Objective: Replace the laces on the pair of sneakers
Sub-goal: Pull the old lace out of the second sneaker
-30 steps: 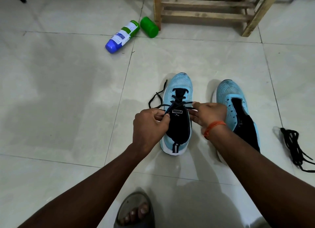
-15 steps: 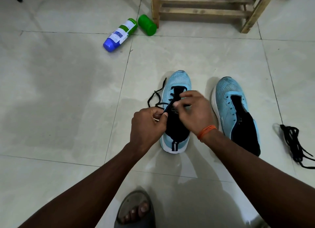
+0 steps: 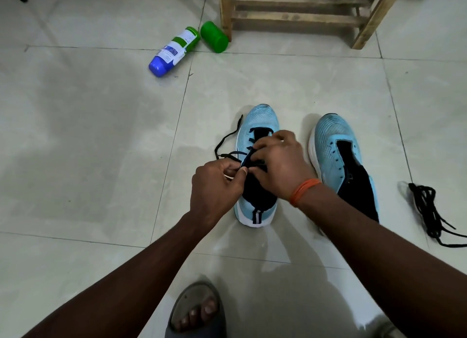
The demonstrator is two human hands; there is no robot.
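Note:
Two light-blue sneakers with black tongues stand side by side on the tiled floor. The left sneaker (image 3: 260, 117) carries a partly threaded black lace (image 3: 225, 141), whose free end trails onto the floor to its left. My left hand (image 3: 214, 186) pinches the lace at the sneaker's left edge. Over the tongue, my right hand (image 3: 280, 165) pinches the lace near the eyelets and hides the middle of the lacing. The right sneaker (image 3: 333, 145) has bare eyelets and no lace. A loose bundle of black lace (image 3: 427, 206) lies on the floor at the right.
A blue-capped bottle (image 3: 174, 50) and a green cylinder (image 3: 214, 36) lie on the floor at the back. A wooden rack (image 3: 298, 9) stands behind them. My sandalled foot (image 3: 197, 312) is at the bottom edge.
My right hand has moved from the sneaker's right side leftward over the tongue onto the lacing. My left hand has stayed at the sneaker's left edge, holding the lace.

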